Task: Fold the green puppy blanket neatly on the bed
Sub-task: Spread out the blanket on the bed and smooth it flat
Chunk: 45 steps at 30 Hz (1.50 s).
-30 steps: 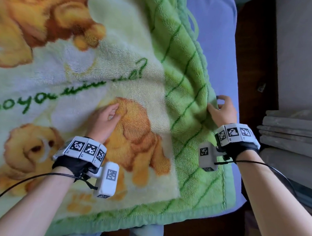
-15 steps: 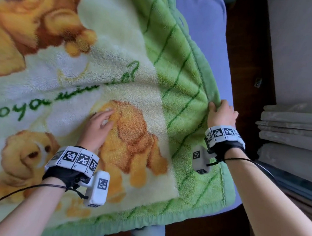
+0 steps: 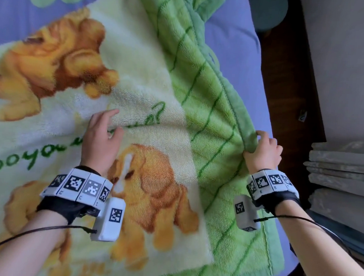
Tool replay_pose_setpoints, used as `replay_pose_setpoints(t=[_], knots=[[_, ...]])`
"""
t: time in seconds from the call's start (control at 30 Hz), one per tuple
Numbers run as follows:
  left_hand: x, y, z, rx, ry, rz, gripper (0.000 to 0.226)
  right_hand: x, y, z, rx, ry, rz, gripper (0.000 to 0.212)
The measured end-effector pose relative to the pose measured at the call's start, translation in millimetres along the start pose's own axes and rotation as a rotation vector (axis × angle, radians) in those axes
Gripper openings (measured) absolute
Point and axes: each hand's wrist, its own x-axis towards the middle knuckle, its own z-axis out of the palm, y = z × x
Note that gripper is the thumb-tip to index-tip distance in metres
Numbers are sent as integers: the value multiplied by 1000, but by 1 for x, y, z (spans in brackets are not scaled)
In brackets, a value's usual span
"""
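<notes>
The green puppy blanket (image 3: pixel 206 109) lies spread over the bed, its cream middle printed with orange puppies and green lettering, its border striped green. My right hand (image 3: pixel 263 151) grips the blanket's right hem and lifts it a little, so the cloth bunches there. My left hand (image 3: pixel 101 137) lies on the cream middle beside the lettering, fingers loosely spread and touching the fleece. Both wrists wear marker bands with cables.
A lavender bed sheet (image 3: pixel 232 34) shows beyond the blanket at the top and right. Dark wooden floor (image 3: pixel 286 91) runs along the bed's right side. A grey wall and stacked grey boards (image 3: pixel 343 169) stand at the far right.
My right hand has closed round the right hem and raised it. My left hand has slid up from the lower puppy toward the lettering. The camera has tilted to show more of the bed.
</notes>
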Motion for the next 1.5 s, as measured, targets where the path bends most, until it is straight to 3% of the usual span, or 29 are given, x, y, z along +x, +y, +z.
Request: replay_pose_setpoints(t=[0.13, 0.27, 0.37, 0.47, 0.63, 0.83, 0.97, 1.07, 1.17, 1.23, 1.3, 1.37, 1.5], knots=[[29, 8, 0, 71, -87, -21, 47, 3, -8, 2, 31, -21, -104, 72], [52, -1, 12, 261, -360, -95, 48, 8, -13, 5, 173, -33, -105, 63], [68, -10, 16, 435, -417, -21, 44, 13, -29, 1, 282, -21, -124, 57], [87, -15, 16, 390, -479, -61, 42, 25, -55, -6, 381, -34, -136, 51], [110, -22, 25, 340, -545, -146, 35, 57, -114, -16, 735, -198, -53, 53], [126, -27, 31, 382, -590, -195, 39, 102, -176, -17, 626, -237, -58, 49], [127, -31, 38, 355, -568, -208, 40, 123, -199, -27, 348, -447, -80, 42], [124, -33, 40, 316, -523, -207, 40, 137, -201, -34, 63, -257, -219, 21], [119, -31, 37, 285, -504, -179, 38, 152, -180, -51, 94, 40, -158, 25], [111, -31, 35, 301, -488, -137, 36, 154, -168, -49, 139, 58, -62, 27], [97, -36, 33, 325, -489, -67, 42, 147, -165, -31, 134, 68, -78, 29], [77, -45, 29, 321, -532, 4, 56, 134, -168, -12, 167, 88, -132, 41], [34, -56, 26, 267, -549, 67, 71, 111, -168, -5, 276, 74, -171, 86]])
